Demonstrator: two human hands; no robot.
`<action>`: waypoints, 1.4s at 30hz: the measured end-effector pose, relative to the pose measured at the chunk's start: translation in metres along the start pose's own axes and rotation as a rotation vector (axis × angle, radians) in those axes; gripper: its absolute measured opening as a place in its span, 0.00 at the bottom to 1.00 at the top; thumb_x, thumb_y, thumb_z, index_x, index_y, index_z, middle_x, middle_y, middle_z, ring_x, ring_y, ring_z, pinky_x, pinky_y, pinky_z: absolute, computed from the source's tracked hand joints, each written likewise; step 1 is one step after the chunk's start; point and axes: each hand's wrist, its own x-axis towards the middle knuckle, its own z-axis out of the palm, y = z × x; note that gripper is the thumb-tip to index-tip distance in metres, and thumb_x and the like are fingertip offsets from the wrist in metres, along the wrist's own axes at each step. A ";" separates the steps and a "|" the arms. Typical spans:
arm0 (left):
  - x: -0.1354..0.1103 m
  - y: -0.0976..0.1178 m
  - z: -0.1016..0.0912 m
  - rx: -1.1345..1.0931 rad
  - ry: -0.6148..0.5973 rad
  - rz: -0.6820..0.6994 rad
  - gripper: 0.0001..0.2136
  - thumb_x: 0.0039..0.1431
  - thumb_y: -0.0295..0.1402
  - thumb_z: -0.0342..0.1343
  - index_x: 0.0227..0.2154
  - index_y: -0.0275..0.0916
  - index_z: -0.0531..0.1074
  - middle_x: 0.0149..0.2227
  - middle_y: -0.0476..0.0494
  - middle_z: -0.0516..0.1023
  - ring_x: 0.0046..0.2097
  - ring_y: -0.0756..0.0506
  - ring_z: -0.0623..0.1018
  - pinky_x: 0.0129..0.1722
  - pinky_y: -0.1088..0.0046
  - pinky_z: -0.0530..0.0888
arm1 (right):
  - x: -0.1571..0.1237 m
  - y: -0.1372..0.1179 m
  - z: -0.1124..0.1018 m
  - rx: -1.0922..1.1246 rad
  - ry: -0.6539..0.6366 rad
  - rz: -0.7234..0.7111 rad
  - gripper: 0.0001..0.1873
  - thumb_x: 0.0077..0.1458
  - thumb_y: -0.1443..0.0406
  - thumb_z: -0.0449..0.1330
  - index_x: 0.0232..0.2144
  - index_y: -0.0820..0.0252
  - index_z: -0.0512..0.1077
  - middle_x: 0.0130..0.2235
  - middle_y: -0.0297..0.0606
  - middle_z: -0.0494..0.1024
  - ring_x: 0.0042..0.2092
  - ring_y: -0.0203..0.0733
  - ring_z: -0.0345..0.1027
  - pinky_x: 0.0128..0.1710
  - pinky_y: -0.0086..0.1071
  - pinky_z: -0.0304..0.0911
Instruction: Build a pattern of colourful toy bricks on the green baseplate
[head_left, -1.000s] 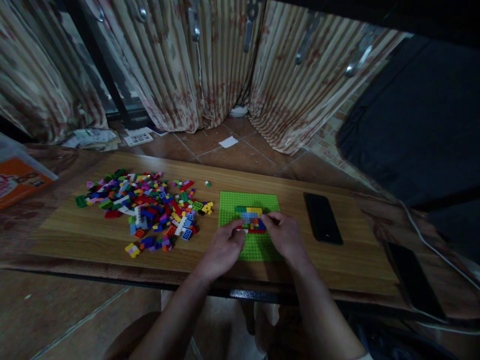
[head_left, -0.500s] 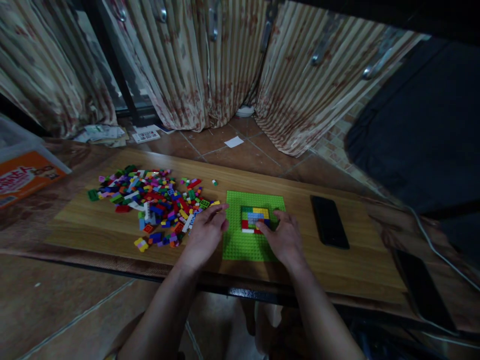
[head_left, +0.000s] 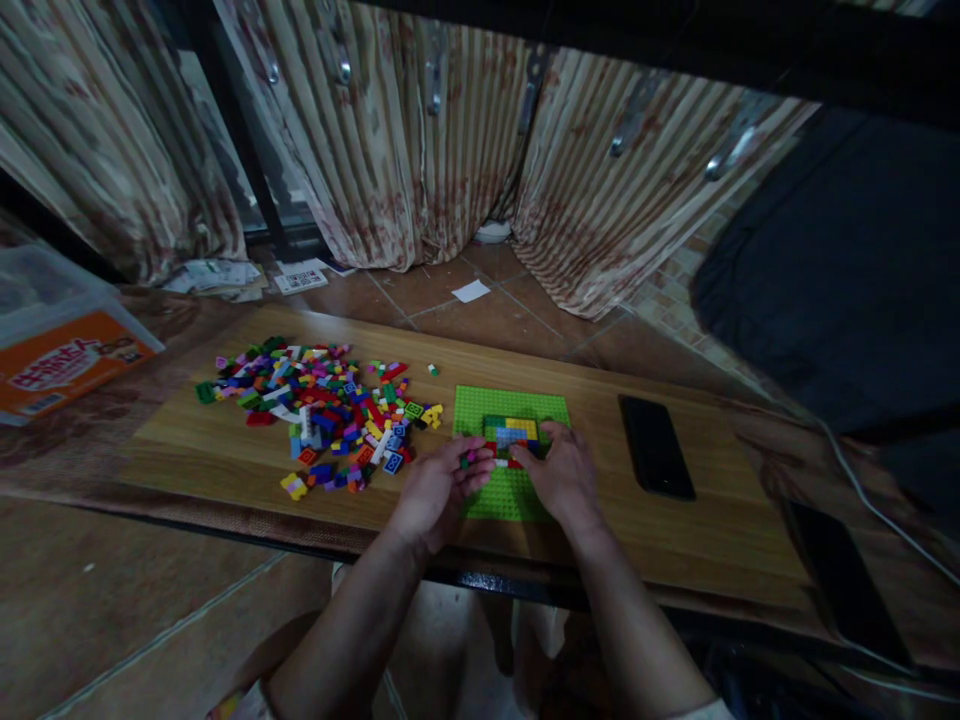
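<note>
A green baseplate (head_left: 525, 402) lies on the wooden table (head_left: 225, 455), carrying a small flat build of coloured bricks (head_left: 510, 433). My left hand (head_left: 439, 490) rests at the plate's left edge, fingers curled, with small bricks, one purple, pinched at the fingertips (head_left: 470, 459). My right hand (head_left: 562, 475) lies on the plate's right part, fingers bent and touching the build's right side. A loose pile of coloured bricks (head_left: 322, 410) spreads to the left of the plate.
A black phone (head_left: 655, 445) lies right of the plate, and another dark phone (head_left: 844, 580) with a cable sits at the table's right end. An orange-labelled plastic box (head_left: 60, 350) stands far left. Curtains and a tiled floor lie beyond the table.
My left hand went out to the brick pile and has come back to the plate's left edge with small bricks in its fingertips. My right hand stayed on the build.
</note>
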 end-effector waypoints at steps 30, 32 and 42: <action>-0.003 0.002 0.000 -0.148 -0.111 -0.063 0.19 0.64 0.45 0.45 0.38 0.33 0.72 0.33 0.41 0.76 0.34 0.49 0.75 0.39 0.75 0.71 | -0.021 -0.026 -0.013 0.410 -0.223 -0.613 0.09 0.59 0.67 0.56 0.40 0.53 0.75 0.39 0.38 0.73 0.43 0.41 0.67 0.43 0.36 0.64; -0.003 0.001 0.001 -0.139 -0.115 -0.059 0.19 0.64 0.45 0.45 0.38 0.33 0.72 0.34 0.40 0.76 0.35 0.49 0.75 0.40 0.74 0.71 | -0.021 -0.027 -0.011 0.399 -0.213 -0.593 0.09 0.59 0.68 0.56 0.39 0.54 0.75 0.39 0.38 0.73 0.42 0.41 0.68 0.43 0.36 0.64; 0.000 -0.001 -0.004 0.071 -0.032 0.048 0.10 0.57 0.36 0.55 0.34 0.33 0.75 0.30 0.44 0.77 0.29 0.50 0.75 0.30 0.76 0.70 | -0.021 -0.028 -0.012 0.503 -0.106 -0.503 0.08 0.60 0.65 0.54 0.37 0.55 0.74 0.37 0.37 0.77 0.40 0.41 0.70 0.41 0.34 0.64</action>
